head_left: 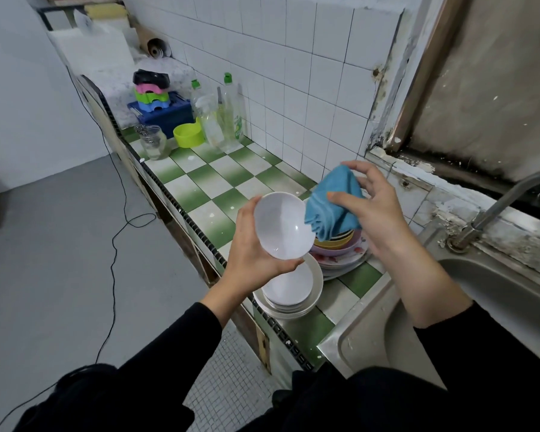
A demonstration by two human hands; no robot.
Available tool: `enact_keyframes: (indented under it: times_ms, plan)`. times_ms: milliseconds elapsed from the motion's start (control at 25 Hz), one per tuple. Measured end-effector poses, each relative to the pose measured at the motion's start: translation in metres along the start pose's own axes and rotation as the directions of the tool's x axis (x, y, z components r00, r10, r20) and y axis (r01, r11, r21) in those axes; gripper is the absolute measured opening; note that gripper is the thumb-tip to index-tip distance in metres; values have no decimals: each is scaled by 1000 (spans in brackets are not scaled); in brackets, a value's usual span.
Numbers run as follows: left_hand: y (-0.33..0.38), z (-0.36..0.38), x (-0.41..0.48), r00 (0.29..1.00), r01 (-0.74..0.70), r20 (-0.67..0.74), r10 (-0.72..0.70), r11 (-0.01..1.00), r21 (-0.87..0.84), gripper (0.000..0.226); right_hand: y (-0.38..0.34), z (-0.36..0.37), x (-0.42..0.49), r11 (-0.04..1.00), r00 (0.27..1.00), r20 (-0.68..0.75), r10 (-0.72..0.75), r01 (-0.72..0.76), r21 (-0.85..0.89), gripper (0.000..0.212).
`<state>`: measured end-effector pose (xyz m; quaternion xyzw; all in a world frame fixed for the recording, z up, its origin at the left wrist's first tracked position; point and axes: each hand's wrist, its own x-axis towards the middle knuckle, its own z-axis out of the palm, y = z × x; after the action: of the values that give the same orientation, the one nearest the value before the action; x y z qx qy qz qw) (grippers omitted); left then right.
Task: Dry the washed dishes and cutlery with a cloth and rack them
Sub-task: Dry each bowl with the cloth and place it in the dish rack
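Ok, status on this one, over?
Left hand grips bowl. Right hand holds cloth beside bowl rim. Plate stack below bowl.
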<state>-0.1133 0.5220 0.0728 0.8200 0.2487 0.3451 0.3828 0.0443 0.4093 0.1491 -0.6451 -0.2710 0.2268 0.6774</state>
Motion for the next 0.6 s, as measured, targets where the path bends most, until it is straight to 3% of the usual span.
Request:
enact_keyframes:
  times_ms: [120,200,320,440,520,600]
  plan:
    - [14,0,1,1000,-6,-28,5,999,-38,122,-6,24,-14,977,966,170,-193,205,-58,57]
    - [22,1,2,999,-31,-24,29,994,-103,117,3,43,-23,939,949,233,-215,266,-217,53]
    - [28,-7,7,1000,-27,3,28,994,-108,113,3,51,-31,787,922,352,-162,335,-518,42]
    - [28,-19,6,996,-92,14,93,995,-35,111,-15,36,-20,541,820,572,31,467,-700,45]
    - [33,-19,5,993,-113,12,113,993,-35,107,-19,32,-15,443,869,492,-54,462,-768,46]
    - [38,-17,6,995,-93,20,93,995,-30,109,-13,39,-17,518,881,396,-260,473,-713,41]
